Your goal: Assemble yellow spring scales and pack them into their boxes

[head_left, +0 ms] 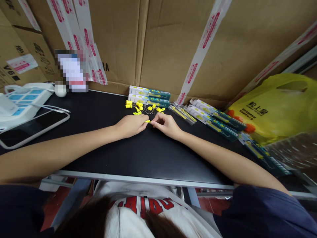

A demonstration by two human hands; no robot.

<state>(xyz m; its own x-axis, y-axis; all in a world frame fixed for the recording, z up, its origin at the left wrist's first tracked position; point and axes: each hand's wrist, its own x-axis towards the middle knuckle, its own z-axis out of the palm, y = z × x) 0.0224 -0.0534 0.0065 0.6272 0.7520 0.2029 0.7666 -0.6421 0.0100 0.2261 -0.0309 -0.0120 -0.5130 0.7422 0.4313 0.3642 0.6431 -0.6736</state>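
Note:
Over the middle of the black table, my left hand [132,126] is closed on a small yellow piece [148,121] that pokes out between thumb and fingers. My right hand [167,125] is pinched at the other end of this piece, its fingertips close to the left ones; what they hold there is too small to name. Just beyond both hands lie several loose yellow parts [139,106] and thin metal hooks [150,110]. Clear packets with yellow and metal rods [183,113] lie to the right of them.
Flat boxes [148,96] are stacked behind the parts; more boxes [213,119] lie at right beside a yellow plastic bag [274,105]. On the left are a power strip [29,99] and a phone [34,127]. Cardboard [170,43] stands along the back edge.

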